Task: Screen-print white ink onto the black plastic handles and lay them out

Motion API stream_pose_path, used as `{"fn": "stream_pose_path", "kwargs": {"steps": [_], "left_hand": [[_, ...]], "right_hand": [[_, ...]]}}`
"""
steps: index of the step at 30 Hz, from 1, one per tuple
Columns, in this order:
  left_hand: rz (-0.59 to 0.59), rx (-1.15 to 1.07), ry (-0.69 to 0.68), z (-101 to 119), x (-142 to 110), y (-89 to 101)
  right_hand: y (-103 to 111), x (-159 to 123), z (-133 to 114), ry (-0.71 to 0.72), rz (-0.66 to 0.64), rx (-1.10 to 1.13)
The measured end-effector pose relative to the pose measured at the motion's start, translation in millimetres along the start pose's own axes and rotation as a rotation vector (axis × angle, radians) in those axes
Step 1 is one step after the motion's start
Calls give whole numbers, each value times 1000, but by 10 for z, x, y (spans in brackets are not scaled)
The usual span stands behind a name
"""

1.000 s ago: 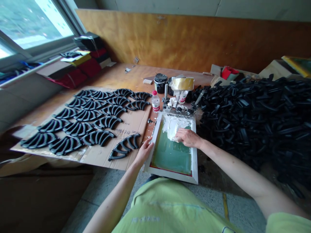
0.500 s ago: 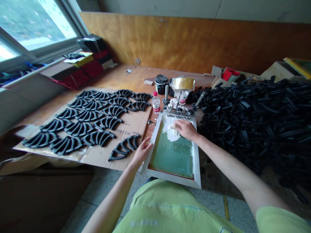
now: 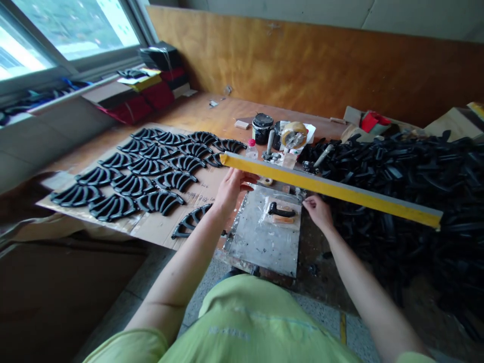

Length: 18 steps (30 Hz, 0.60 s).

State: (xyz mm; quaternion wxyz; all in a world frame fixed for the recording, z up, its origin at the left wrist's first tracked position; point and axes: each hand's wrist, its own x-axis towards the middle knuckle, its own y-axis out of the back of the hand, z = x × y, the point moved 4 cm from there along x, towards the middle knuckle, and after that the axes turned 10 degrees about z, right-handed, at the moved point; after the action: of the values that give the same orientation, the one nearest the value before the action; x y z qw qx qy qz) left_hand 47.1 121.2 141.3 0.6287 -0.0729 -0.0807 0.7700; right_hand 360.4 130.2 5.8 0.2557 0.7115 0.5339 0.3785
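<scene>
The screen-printing frame (image 3: 333, 190) is raised and seen nearly edge-on, its yellow edge slanting across the view. My left hand (image 3: 230, 190) is just under the frame's left end, fingers stretched out to the right; whether it touches the frame I cannot tell. Below lies a grey metal base plate (image 3: 260, 247). On it, a curved black plastic part (image 3: 282, 209) rests on a small tan jig (image 3: 283, 220). Beside the plate's right edge is my right hand (image 3: 317, 210), thumb and fingertips drawn together; anything between them is too small to make out.
Rows of curved black parts (image 3: 113, 206) cover a cardboard sheet (image 3: 159, 232) on the left. A large heap of black parts (image 3: 378, 171) lies on the right. Behind stand a red-capped bottle (image 3: 251, 149), a black tub (image 3: 262, 128) and a tape roll (image 3: 294, 135).
The screen frame has swung up off the base plate, uncovering the black part. My right hand has left the white ink area and moved right and slightly down; my left hand has moved up.
</scene>
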Motion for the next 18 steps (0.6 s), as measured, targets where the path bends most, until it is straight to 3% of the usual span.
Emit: {"fn": "stream_pose_path", "kwargs": {"steps": [3,6,11,14,18], "left_hand": [[40,-19,37,-123,3,-5],[78,23,136,-406,-212,93],[-89,94,619,-1064,-907,211],[136,-95,649,-1218,-1115,425],[383,-289,608,-1213,-1201,928]], "right_hand": [[-276,-309,-269,207,-160,14],[-265,-389,-514,325,-223,-10],[-137,-478,-1131,418,-201,141],[-323,-794,-1688,604,-190,214],[-771,-1271,-2296,809,-258,300]]}}
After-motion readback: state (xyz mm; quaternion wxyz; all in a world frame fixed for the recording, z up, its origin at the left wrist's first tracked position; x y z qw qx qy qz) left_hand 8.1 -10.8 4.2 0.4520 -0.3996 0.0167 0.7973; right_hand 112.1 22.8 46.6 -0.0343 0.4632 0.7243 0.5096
